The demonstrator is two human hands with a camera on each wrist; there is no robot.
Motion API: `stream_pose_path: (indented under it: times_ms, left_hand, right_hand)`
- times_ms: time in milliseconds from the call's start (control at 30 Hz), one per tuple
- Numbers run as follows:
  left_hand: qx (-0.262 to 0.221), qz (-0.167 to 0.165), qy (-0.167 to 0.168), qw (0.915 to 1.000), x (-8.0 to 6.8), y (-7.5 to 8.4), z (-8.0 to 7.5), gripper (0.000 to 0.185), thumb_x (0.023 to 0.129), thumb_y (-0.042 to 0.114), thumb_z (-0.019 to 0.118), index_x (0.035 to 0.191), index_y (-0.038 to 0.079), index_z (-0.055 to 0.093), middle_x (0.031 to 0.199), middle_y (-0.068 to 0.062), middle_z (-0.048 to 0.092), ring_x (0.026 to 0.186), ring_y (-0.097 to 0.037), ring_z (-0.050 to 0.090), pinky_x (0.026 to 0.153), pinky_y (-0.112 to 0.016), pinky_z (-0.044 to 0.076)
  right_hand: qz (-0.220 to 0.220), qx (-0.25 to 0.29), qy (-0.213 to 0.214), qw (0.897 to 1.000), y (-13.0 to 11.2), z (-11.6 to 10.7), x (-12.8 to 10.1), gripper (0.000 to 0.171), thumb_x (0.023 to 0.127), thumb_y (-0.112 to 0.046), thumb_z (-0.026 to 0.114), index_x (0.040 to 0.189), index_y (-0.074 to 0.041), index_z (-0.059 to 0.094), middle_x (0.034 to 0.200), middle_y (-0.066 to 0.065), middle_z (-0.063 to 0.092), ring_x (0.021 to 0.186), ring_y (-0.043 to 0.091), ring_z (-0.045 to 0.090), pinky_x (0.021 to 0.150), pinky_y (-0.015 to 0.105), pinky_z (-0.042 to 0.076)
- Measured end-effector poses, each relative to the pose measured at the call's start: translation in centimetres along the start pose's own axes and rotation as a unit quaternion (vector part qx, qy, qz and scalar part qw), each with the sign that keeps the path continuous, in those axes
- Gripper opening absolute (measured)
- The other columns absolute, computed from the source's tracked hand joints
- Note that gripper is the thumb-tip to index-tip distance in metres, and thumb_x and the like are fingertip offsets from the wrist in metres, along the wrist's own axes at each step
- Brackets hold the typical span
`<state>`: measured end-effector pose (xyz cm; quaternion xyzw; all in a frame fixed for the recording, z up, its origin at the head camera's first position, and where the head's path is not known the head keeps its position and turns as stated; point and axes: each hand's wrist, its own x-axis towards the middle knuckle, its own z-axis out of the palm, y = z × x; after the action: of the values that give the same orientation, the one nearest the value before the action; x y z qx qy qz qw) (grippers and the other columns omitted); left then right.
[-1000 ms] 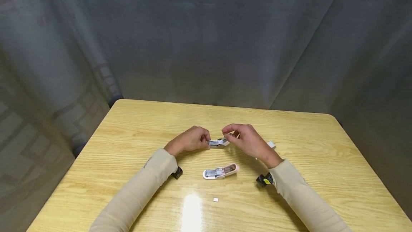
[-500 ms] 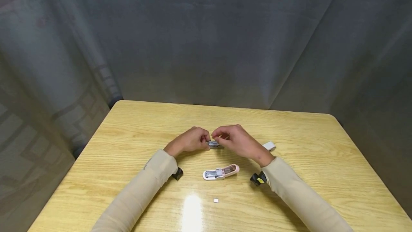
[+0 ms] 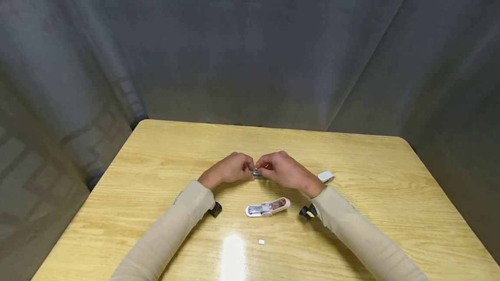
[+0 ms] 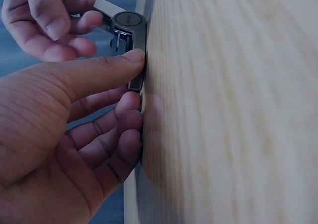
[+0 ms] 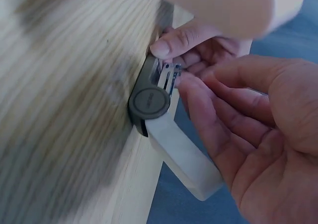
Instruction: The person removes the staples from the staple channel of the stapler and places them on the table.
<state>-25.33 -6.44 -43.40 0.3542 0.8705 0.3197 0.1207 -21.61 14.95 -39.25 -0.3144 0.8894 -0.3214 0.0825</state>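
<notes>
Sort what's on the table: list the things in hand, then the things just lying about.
In hand:
- grey stapler, held by left hand and right hand

Lying about:
- pink stapler
- white piece by the right wrist
- small white bit near the table front

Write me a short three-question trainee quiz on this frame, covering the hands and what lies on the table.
1. True or false: both hands hold the grey stapler.
2. Which lies nearest the person on the table? A) pink stapler B) small white piece C) white block
3. Fill in: the white block lies beside the ___ hand.

Key
1. True: the left hand and the right hand meet on it, fingers curled about it.
2. B.
3. right.
</notes>
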Motion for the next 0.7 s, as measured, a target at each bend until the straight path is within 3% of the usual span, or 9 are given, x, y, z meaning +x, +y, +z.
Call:
stream_pose_path:
  times_ms: [267,700]
  left_hand:
    - [-0.022,-0.007,-0.001,0.9997,0.05,-0.12,-0.14,0.012,0.088,0.008,0.083,0.089,0.010,0.071,0.073,0.003,0.061,0.064,-0.005,0.051,0.063,-0.024,0.042]
    - [-0.034,-0.017,-0.001,0.9993,0.08,0.04,0.02,0.010,0.089,0.007,0.083,0.088,0.009,0.072,0.074,0.002,0.063,0.064,-0.007,0.051,0.063,-0.024,0.043]
  right_hand:
    - [0.026,0.015,-0.025,0.999,0.41,-0.19,0.43,0.016,0.100,0.006,0.059,0.106,0.001,0.073,0.095,0.009,0.073,0.069,0.014,0.063,0.056,0.025,0.045]
    - [0.049,-0.009,0.003,0.999,0.37,0.39,0.52,0.014,0.100,0.003,0.061,0.101,-0.002,0.074,0.089,0.006,0.071,0.063,0.008,0.056,0.054,0.024,0.041]
